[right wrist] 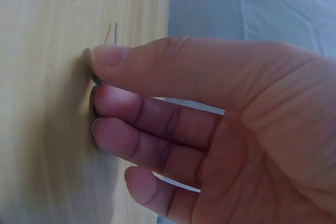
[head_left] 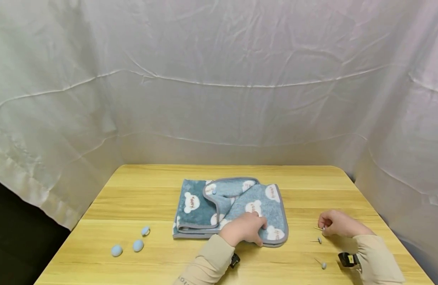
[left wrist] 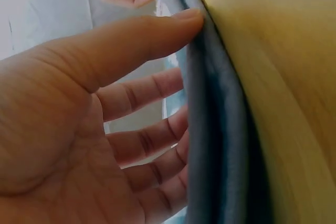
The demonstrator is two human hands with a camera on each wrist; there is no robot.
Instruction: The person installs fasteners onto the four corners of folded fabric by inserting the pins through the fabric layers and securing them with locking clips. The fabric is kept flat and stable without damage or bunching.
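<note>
A folded blue plush blanket (head_left: 266, 198) with white bear heads and grey edging lies mid-table. My left hand (head_left: 244, 228) rests on its near part. In the left wrist view, the thumb (left wrist: 157, 35) touches the grey edge and the fingers extend over the blanket. To the right, my right hand (head_left: 338, 222) pinches a pin between thumb and fingers, low over the table. The held pin's metal shaft (right wrist: 115, 33) shows beyond the thumb; its head is mostly hidden. Two more pins with small rounded blue-grey heads, one nearer (head_left: 319, 240) and one farther down (head_left: 323, 265), lie beside that hand.
Three light-blue domed caps lie at the left: a tilted one (head_left: 145, 230), a middle one (head_left: 138, 245) and the leftmost (head_left: 116, 250). A small blue round piece (head_left: 214, 191) sits on the blanket's folded flap. Pale cloth (head_left: 233, 111) hangs behind the wooden table (head_left: 151, 172).
</note>
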